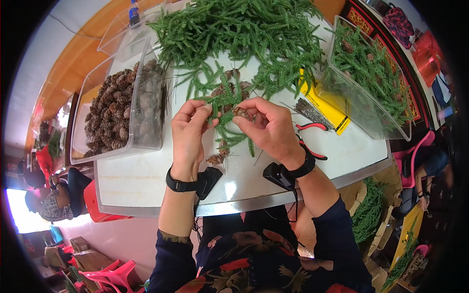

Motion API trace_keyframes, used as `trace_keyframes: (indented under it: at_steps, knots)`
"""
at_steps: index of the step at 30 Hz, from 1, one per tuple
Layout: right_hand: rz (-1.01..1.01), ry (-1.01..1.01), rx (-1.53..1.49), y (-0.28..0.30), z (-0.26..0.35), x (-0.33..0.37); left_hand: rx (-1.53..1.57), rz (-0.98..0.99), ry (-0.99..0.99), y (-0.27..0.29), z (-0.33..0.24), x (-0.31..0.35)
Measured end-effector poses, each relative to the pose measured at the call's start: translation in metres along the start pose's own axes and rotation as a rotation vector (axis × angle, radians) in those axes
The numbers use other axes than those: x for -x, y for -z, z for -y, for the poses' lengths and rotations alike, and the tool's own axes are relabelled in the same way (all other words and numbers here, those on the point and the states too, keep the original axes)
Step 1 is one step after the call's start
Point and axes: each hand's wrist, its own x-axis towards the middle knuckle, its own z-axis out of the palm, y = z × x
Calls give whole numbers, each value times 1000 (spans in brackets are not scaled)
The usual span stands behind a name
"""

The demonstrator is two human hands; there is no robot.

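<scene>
Far left there's a clear plastic bin (pixel 155 140) full of pinecones, tipped with its open side facing the worker, probably so cones are easy to grab. Next, the left hand (pixel 190 119) has thumb and fingertips pinched on a green sprig (pixel 225 101), likely to keep it steady. That sprig is mid-table, right between the 2 hands, and a few loose cones (pixel 215 159) lie just below it on the white table (pixel 137 180). Big heap of greenery (pixel 234 29) behind, within reach but out of the way, I guess. The right hand (pixel 266 119) is closed on a small pinecone (pixel 243 114), thumb against finger, up against the sprig; looks like a fingertip grip for fine control. Further right, dark wiry bits (pixel 312 112) sit by red-and-black pliers (pixel 313 125), handles toward the worker, handy for the right hand imo. Then a yellow packet (pixel 326 105), and a 2nd clear bin (pixel 361 123) with greenery and some cones.

Labels, left to right: the bottle (pixel 134 14) up back has a blue one, too tiny to read. Can't make out any words on the packet either.
</scene>
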Motion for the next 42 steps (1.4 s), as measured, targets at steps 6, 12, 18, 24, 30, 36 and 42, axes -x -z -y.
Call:
trace_keyframes:
  at_steps: [6,12,18,24,30,36,42]
  knots:
    - [29,-52,-123,2,0,1,-14,10,-22,-1,1,0]
    - [40,-137,-196,2,-2,0,-42,8,-56,-2,0,2]
    - [8,-84,-107,1,2,1,-46,5,-59,-2,1,1]
    - [5,-51,-47,0,1,2,-65,11,-84,-3,3,1]
    - [15,-4,-36,0,1,2,-71,20,-98,-5,2,3]
    - [-28,0,-3,-3,4,3,-50,44,-103,-5,4,2]
    - [-60,77,47,-6,1,3,-101,35,-138,-2,5,2]
